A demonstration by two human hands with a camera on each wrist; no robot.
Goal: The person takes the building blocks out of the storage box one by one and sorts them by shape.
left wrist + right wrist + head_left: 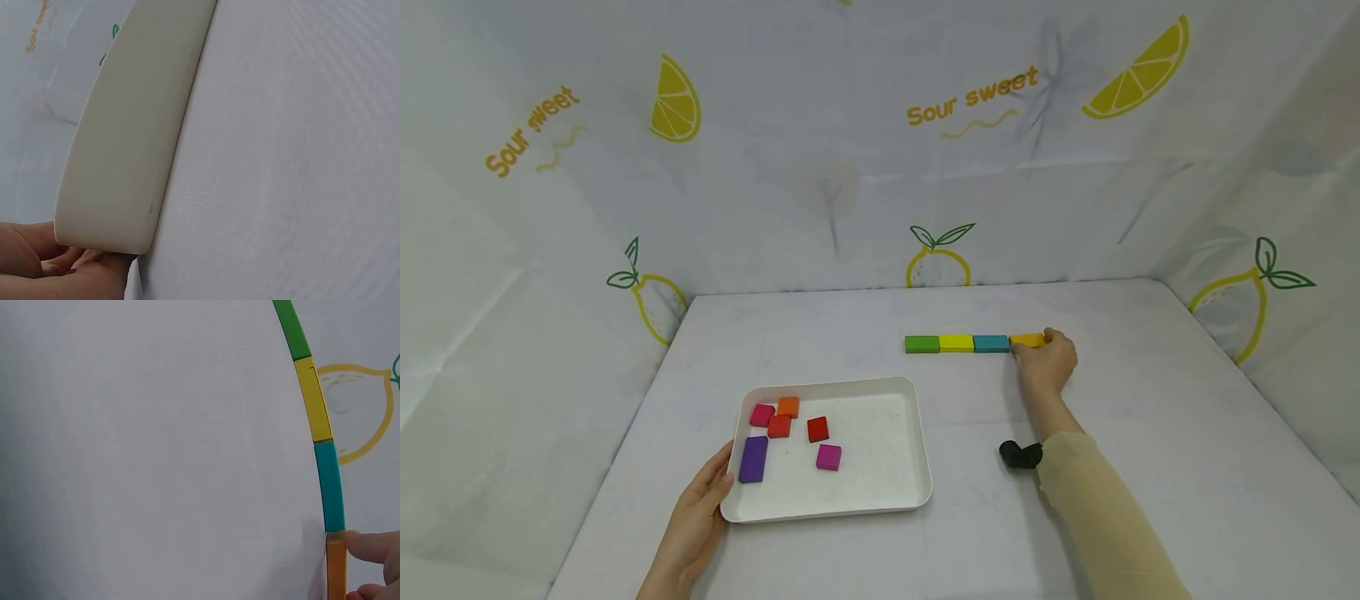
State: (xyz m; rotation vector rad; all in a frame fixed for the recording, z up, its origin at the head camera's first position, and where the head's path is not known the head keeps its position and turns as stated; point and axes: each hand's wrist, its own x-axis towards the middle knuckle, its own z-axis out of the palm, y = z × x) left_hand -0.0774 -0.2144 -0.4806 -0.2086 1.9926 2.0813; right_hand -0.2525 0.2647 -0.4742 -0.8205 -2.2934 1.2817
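My right hand (1048, 357) pinches an orange-yellow block (1027, 340) at the right end of a row. Left of it in the row lie a teal block (991, 343), a yellow block (957, 343) and a green block (922, 344), end to end. The right wrist view shows a fingertip right at the joint between the orange block (336, 565) and the teal block (329, 487). With thumb and fingers, my left hand (694, 517) grips the left side of a white tray (880, 498). The left wrist view has the tray's wall (125, 137) above those fingers.
In the tray lie a purple rectangular block (753, 460) and several small square blocks, among them an orange one (787, 406), a dark red one (817, 429) and a magenta one (829, 457). A lemon-print curtain (820, 167) hangs behind the white table (970, 542).
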